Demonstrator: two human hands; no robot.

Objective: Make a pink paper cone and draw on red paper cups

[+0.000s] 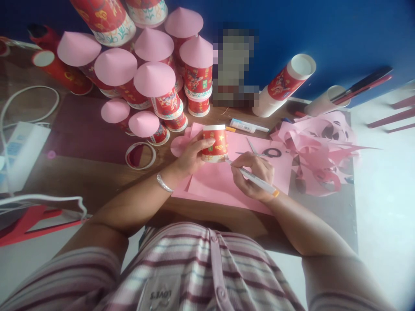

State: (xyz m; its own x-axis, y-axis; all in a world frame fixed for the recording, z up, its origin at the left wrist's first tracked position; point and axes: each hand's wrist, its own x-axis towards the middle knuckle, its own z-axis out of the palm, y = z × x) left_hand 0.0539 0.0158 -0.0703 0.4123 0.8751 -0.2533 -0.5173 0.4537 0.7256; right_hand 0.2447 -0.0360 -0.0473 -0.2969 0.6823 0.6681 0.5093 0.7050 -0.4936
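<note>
My left hand (191, 156) is wrapped round a red and white paper cup (215, 142) that stands upside down on a pink paper sheet (227, 179). My right hand (252, 175) pinches a white pen with an orange end (259, 181). The pen's tip touches the sheet at the cup's lower right rim. A silver bracelet (164, 183) is on my left wrist. A pink paper circle (179, 146) lies just left of the cup, partly behind my left hand.
Scissors (264, 151) lie on the sheet behind my right hand. Several red cups with pink cone lids (154, 80) stand at the back left. A tape ring (140, 155), a glue stick (244, 125), pink paper scraps (319, 151) and a power strip (19, 151) are around.
</note>
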